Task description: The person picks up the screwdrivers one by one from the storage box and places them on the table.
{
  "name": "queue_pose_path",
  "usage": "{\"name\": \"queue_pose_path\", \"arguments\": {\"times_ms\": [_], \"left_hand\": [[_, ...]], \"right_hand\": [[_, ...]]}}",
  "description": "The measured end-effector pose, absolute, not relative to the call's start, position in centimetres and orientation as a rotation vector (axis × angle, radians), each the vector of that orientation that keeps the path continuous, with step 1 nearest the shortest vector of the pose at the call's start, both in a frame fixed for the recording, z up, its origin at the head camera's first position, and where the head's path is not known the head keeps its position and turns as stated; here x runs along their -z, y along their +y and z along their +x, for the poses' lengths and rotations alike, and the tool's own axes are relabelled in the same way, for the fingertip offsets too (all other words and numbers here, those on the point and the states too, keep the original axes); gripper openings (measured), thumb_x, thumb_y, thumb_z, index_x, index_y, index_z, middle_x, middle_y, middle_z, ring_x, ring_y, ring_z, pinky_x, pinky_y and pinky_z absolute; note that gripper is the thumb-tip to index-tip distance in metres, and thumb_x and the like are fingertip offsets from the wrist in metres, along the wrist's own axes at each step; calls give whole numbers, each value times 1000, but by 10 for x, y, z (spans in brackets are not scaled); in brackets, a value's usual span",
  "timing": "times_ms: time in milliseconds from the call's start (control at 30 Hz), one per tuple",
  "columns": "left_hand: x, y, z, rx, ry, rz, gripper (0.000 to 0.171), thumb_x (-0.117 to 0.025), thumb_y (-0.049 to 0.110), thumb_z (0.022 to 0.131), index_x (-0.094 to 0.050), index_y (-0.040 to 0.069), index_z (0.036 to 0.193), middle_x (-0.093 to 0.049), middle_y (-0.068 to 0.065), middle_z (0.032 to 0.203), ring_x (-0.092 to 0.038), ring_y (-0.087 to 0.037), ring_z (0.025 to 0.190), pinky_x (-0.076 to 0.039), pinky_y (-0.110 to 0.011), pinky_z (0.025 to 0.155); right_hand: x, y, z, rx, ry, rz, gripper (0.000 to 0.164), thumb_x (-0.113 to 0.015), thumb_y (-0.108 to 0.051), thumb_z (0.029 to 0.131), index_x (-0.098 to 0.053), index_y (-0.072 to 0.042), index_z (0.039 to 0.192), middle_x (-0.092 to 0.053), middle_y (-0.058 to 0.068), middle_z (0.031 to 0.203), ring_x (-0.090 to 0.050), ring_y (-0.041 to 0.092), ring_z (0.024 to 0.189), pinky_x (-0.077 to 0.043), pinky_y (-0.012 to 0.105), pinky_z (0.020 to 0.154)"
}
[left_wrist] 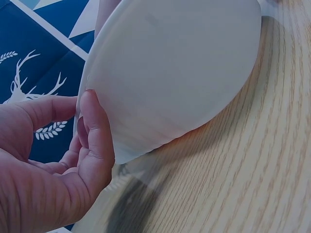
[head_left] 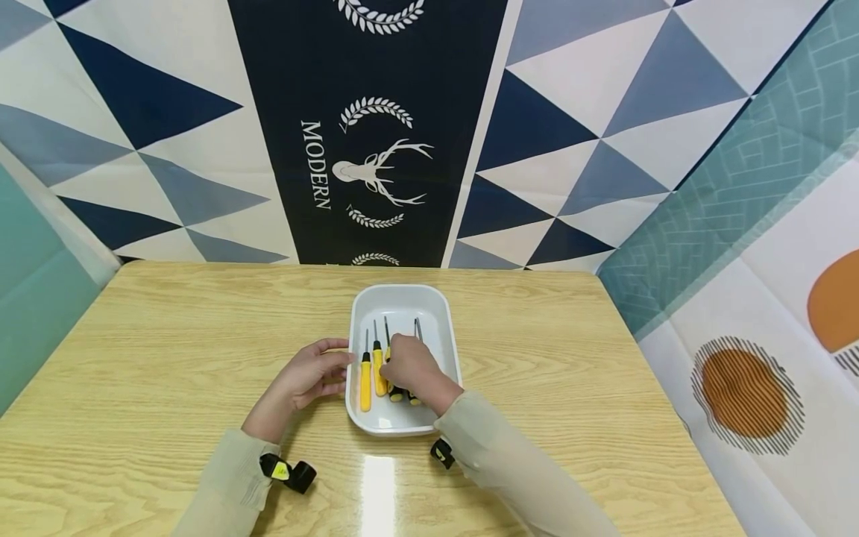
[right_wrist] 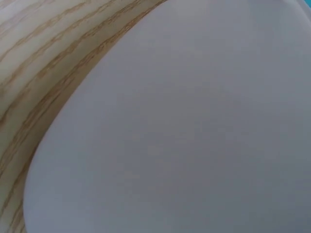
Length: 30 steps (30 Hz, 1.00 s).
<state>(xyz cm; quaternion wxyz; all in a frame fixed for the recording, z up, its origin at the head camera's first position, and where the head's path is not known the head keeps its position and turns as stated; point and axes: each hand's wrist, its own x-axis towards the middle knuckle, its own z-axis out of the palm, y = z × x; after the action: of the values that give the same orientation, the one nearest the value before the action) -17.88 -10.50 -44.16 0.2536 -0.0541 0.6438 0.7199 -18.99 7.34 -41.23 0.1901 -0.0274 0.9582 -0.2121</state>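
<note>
The screwdrivers (head_left: 365, 384) lie inside the white tray (head_left: 435, 321). The right hand (head_left: 414, 367) reaches in over their handles; its back hides the fingertips, so I cannot tell whether its grip is spread or pinching one. The left hand (head_left: 315, 377) pinches the tray's left rim between thumb and fingers. Good handling probably means a steady rim and closing on a single handle, clear of its neighbours. The wood-grained tabletop (head_left: 201, 358) surrounds the tray; beyond it hangs a triangle-patterned cloth (head_left: 543, 104).
</note>
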Motion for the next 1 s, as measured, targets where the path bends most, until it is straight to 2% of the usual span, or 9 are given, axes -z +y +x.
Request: {"name": "queue_pose_path", "arguments": {"times_ms": [400,533,767,1000], "left_hand": [[442,-107,-178,-1952,1740,-131,54,-57,13,90,-33,-1,137,-59,-3,89,-58,-10,73,-56,-23,66],[442,-107,-179,-1949,1739,-138,54,-57,13,90,-33,-1,137,-58,-3,89,-58,-10,73,-56,-23,66],[442,-107,-179,-1945,1740,-132,55,-57,14,90,-33,0,137,-58,-2,88,-58,-11,74,-56,-24,67],[442,-107,-179,-1948,1735,-123,54,-56,14,91,-32,-2,137,-58,-2,86,-57,-10,72,-56,-23,66]], "right_hand": [[414,65,-189,442,2718,-85,10,-64,-13,84,-58,-7,78,-55,4,65,-52,14,52,-43,22,43],[416,63,-189,422,2726,-106,5,-62,-9,83,-61,-6,80,-57,4,70,-53,15,56,-44,22,46],[416,59,-191,307,2748,-117,4,-62,-8,83,-64,-6,83,-60,4,75,-54,16,61,-46,24,52],[416,54,-192,250,2734,-129,12,-65,-8,82,-65,-5,94,-62,5,83,-54,16,66,-48,24,56]]}}
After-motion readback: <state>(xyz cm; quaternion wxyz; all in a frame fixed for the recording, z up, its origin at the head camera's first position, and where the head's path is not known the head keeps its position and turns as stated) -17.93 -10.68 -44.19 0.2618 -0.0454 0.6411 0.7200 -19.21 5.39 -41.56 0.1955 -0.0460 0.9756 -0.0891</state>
